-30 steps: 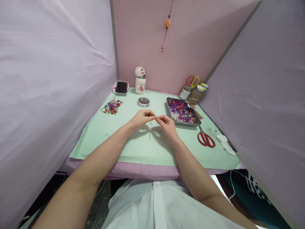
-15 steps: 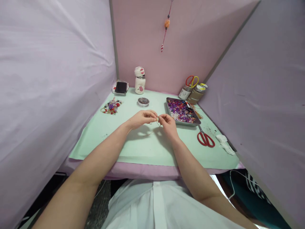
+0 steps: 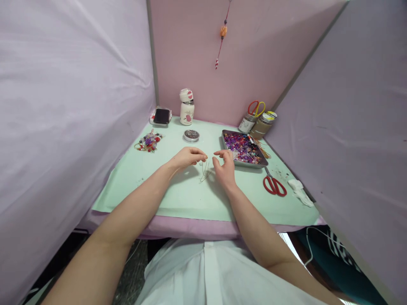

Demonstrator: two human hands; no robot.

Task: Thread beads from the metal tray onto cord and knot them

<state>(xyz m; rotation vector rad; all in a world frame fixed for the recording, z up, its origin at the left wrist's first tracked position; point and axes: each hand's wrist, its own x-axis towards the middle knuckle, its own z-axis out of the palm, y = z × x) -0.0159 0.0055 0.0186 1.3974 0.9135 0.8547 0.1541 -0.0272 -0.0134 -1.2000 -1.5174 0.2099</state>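
Over the middle of the green mat [image 3: 165, 195], my left hand [image 3: 186, 159] pinches the top of a thin thread [image 3: 204, 170], which hangs down in a loop to the mat. My right hand [image 3: 225, 166] is just right of the thread with its fingers apart and holds nothing. A metal tray [image 3: 228, 150] full of purple and red beads [image 3: 242, 148] lies close behind my right hand.
Red scissors [image 3: 274, 185] and a crumpled white tissue [image 3: 299, 190] lie at the right. A small round tin [image 3: 191, 135], a white bottle [image 3: 187, 107], a phone [image 3: 162, 116], a beaded piece [image 3: 149, 142] and two jars [image 3: 258, 121] stand at the back. Cloth partitions close in three sides.
My right hand has let go of the thread and opened, moving slightly right. The thread now hangs from my left hand alone.
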